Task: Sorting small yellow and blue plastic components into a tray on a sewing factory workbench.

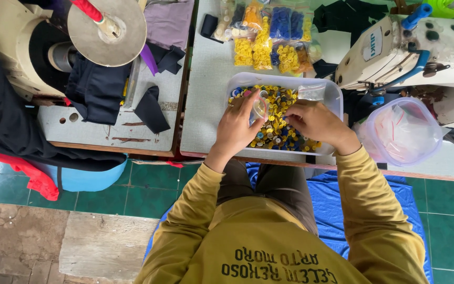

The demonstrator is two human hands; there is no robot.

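Head view shows the left hand [236, 126] with its grip closed on a small clear bag [260, 108] above the white tray [334, 94] of mixed buttons [275, 129] on the worktop [206, 79]. Right hand [316, 122] rests on the buttons, fingers curled; whether it pinches one I cannot tell

Buttons [277, 118] in white tray [334, 94] centre frame: mostly yellow, some blue, teal. Bagged buttons [269, 37] upper centre: yellow, blue, orange. Sleeves [363, 210] mustard. Bench [206, 89] pale grey. Floor tiles [148, 192] green. Cloth [332, 210] under seat blue. Round container [401, 131] right: clear, lilac rim.
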